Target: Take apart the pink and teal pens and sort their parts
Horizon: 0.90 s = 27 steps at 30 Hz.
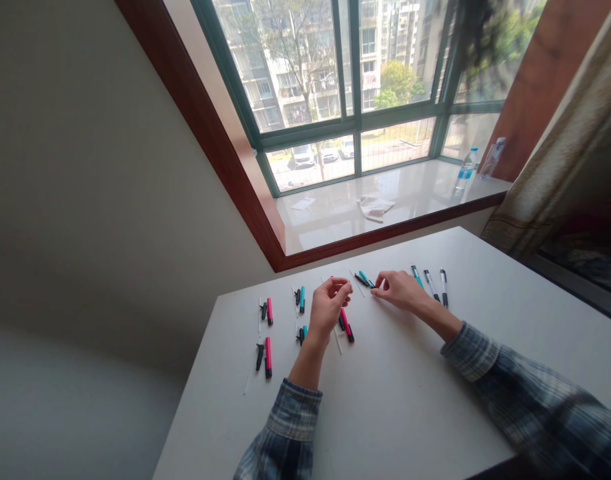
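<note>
Left hand [328,308] up over the counter [410,400], fingers [341,288] curled, can't tell if they're gripping; right hand [398,290] loose and empty, just beside a teal marker [365,279]; three pink markers [268,357] and four teal lying out!

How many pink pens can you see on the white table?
3. One pink pen lies at the far left, in the upper row. A second pink pen lies just below it. A third pink pen lies beside the left hand. The hands may hide more.

white tabletop [410,407]: parts in loose rows. pink markers [268,357], teal markers [302,299], short black pieces [259,357], thin white sticks [338,341] alongside. white-and-black pens [443,287] toward the far right.
</note>
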Tool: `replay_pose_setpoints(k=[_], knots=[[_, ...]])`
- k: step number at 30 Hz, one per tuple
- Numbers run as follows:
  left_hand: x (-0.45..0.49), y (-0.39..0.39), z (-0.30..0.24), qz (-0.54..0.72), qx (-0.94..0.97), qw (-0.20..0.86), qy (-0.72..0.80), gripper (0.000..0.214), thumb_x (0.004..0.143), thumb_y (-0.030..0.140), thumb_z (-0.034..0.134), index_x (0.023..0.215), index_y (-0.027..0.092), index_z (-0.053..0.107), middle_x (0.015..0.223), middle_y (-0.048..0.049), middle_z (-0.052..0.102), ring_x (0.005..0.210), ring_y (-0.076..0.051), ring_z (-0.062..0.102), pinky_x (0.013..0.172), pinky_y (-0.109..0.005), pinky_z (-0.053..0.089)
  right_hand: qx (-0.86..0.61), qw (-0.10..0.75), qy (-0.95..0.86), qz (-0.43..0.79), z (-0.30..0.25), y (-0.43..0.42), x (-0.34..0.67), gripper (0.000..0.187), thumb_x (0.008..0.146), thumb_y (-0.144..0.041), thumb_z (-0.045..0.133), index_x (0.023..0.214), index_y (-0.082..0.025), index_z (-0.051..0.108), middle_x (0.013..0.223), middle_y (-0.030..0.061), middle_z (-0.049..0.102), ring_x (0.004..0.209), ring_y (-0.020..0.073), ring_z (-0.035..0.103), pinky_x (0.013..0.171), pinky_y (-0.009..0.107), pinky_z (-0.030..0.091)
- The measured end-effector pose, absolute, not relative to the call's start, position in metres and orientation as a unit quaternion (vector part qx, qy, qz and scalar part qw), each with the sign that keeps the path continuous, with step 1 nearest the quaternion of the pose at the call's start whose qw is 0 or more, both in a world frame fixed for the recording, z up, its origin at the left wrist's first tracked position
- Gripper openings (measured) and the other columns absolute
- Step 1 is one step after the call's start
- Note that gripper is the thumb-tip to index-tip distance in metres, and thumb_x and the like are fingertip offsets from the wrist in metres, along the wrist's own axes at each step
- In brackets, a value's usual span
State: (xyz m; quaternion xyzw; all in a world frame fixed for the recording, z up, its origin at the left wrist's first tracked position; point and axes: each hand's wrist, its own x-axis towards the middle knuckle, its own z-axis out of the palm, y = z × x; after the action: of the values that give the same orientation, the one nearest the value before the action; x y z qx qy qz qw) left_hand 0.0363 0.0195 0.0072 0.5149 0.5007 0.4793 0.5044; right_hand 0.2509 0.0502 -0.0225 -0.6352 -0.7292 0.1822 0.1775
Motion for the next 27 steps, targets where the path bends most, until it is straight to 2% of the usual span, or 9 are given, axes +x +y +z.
replay_pose_setpoints(k=[11, 15, 19, 22, 27], knots=[[0.034, 0.024, -0.003, 0.473, 0.573, 0.437, 0.507, 0.027, 0.078, 0.04, 0.079, 0.092, 0.017, 0.073, 0.093, -0.007, 0.075, 0.074, -0.016, 0.069, 0.069, -0.029, 0.055, -0.613, 0.217, -0.735, 0.192, -0.019, 0.049, 0.25, 0.019, 0.09, -0.039, 0.068, 0.088, -0.023, 0.079, 0.082, 0.0034, 0.079, 0.07, 0.019, 0.071, 0.064, 0.027, 0.045], [0.033, 0.022, -0.003, 0.468, 0.597, 0.402, 0.513, 0.024, 0.081, 0.04, 0.076, 0.091, 0.018, 0.072, 0.094, -0.0069, 0.075, 0.078, -0.018, 0.07, 0.069, -0.028, 0.054, -0.575, 0.311, -0.732, 0.192, -0.014, 0.048, 0.248, 0.022, 0.093, -0.04, 0.066, 0.087, -0.023, 0.078, 0.08, 0.0029, 0.078, 0.069, 0.0182, 0.07, 0.065, 0.027, 0.047], [0.034, 0.018, 0.002, 0.458, 0.621, 0.382, 0.509, 0.02, 0.083, 0.039, 0.075, 0.088, 0.02, 0.073, 0.091, -0.0067, 0.076, 0.08, -0.02, 0.072, 0.071, -0.03, 0.055, -0.46, 0.406, -0.735, 0.288, -0.009, 0.045, 0.239, 0.031, 0.093, -0.049, 0.066, 0.093, -0.021, 0.078, 0.088, 0.0049, 0.079, 0.077, 0.0196, 0.071, 0.07, 0.029, 0.053], [0.035, 0.014, 0.006, 0.443, 0.641, 0.377, 0.5, 0.02, 0.083, 0.041, 0.076, 0.086, 0.021, 0.075, 0.088, -0.007, 0.077, 0.078, -0.022, 0.073, 0.071, -0.031, 0.056, -0.409, 0.42, -0.741, 0.328, -0.008, 0.042, 0.231, 0.034, 0.092, -0.052, 0.068, 0.096, -0.02, 0.079, 0.091, 0.0061, 0.08, 0.081, 0.0207, 0.071, 0.071, 0.03, 0.054], [0.037, 0.012, 0.008, 0.428, 0.66, 0.374, 0.491, 0.02, 0.085, 0.041, 0.074, 0.085, 0.021, 0.074, 0.085, -0.0069, 0.076, 0.076, -0.022, 0.074, 0.066, -0.03, 0.055, -0.402, 0.423, -0.75, 0.313, -0.01, 0.04, 0.227, 0.029, 0.092, -0.047, 0.07, 0.092, -0.02, 0.081, 0.083, 0.0038, 0.079, 0.072, 0.0178, 0.068, 0.068, 0.028, 0.052]])
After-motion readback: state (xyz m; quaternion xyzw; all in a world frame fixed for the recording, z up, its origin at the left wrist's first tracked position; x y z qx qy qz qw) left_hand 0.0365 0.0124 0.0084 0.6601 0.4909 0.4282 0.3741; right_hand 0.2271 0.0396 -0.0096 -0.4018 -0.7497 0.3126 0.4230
